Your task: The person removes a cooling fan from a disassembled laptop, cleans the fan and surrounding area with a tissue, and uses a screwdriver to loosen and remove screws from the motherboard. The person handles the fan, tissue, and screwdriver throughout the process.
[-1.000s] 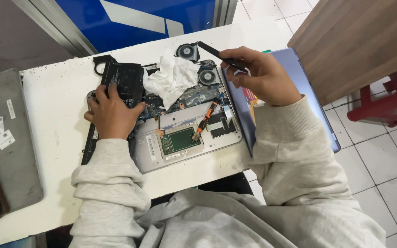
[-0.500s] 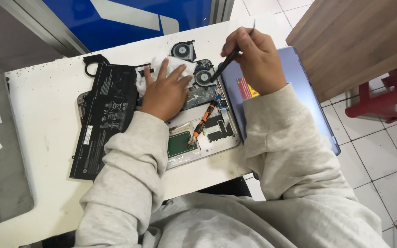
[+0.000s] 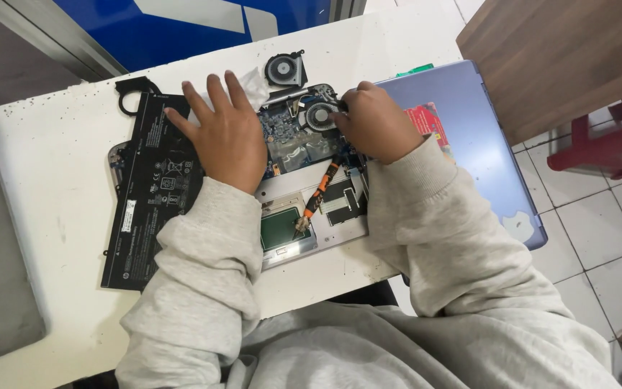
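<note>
On the white table (image 3: 52, 194), centre: opened laptop (image 3: 311, 187). Left hand (image 3: 224, 137) spread flat on tissue (image 3: 257, 85); right hand (image 3: 376, 122) curled at inboard fan (image 3: 319, 115), grip hidden. Cleaning step likely; steady pressure needed next.

Repair workshop; opened laptop (image 3: 304, 173) on white table (image 3: 52, 180); loose battery (image 3: 149, 187); detached fan (image 3: 285, 70)

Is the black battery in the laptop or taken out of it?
Out. The black battery lies flat on the white table, left of the opened laptop; the left hand partly rests on its edge.
</note>
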